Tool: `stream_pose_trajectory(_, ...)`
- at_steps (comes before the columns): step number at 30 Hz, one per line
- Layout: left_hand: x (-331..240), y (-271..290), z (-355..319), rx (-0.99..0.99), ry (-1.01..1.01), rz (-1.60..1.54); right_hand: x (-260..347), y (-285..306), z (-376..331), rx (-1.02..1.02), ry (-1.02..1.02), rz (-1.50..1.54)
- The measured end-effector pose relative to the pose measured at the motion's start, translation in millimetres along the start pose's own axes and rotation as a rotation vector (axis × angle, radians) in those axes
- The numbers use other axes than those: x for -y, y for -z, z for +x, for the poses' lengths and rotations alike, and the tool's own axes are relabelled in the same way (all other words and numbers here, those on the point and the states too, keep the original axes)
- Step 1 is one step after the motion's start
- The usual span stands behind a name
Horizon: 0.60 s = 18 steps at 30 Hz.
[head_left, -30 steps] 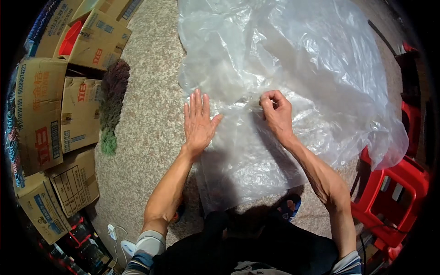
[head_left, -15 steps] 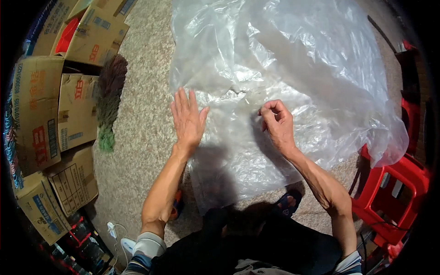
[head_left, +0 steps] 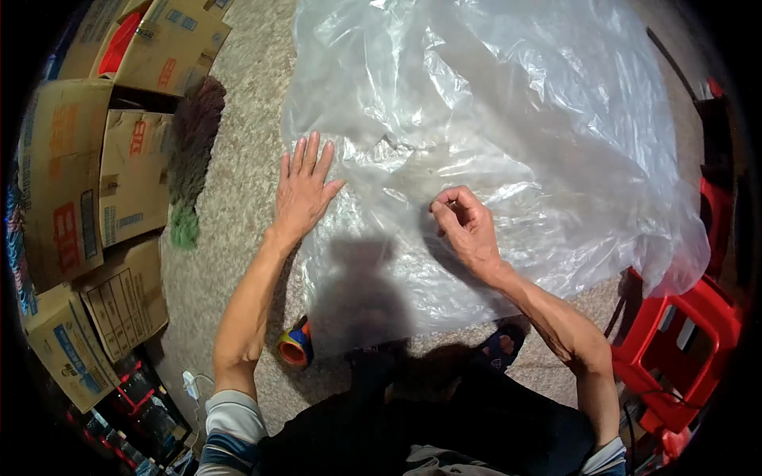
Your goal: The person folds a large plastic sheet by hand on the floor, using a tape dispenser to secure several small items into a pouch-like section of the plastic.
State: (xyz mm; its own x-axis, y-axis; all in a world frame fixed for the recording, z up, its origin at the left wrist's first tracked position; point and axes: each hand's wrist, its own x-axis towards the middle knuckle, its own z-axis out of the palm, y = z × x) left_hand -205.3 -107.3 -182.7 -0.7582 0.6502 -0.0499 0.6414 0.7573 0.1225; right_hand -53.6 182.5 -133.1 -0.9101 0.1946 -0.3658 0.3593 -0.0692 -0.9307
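Note:
A large, wrinkled sheet of clear plastic [head_left: 548,182] spreads over the floor in front of me. My left hand [head_left: 303,194] lies flat near its left edge, fingers stretched and spread. Over the middle of the sheet, my right hand [head_left: 464,226] is closed, thumb pressed against the curled index finger. Whatever may be in that pinch is too small or hidden to make out. Close to the sheet's near left corner sits a rounded blue, yellow and orange thing with a hollow orange middle [head_left: 295,347].
Cardboard boxes [head_left: 135,178] are stacked along the left, beside a fluffy dark and green duster [head_left: 194,151]. A red plastic stool [head_left: 627,357] stands at the right, close to the sheet's corner. A white plug with a cable [head_left: 190,385] lies at the lower left.
My left hand has slid left and slightly forward along the plastic. My right hand has shifted a little left and nearer me, still pinched. More of the colourful hollow thing shows now.

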Motion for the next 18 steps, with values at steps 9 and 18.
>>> stream_pose_trajectory(9, -56.2, 39.6, 53.6, -0.026, -0.11, -0.649, 8.6, -8.5, 3.7, -0.001, -0.037, 0.07)
stream_pose_trajectory(18, -49.7, 52.5, 93.9, 0.404, -0.225, -0.551, 0.3, -2.1, 1.0, 0.046, 0.001, -0.059)
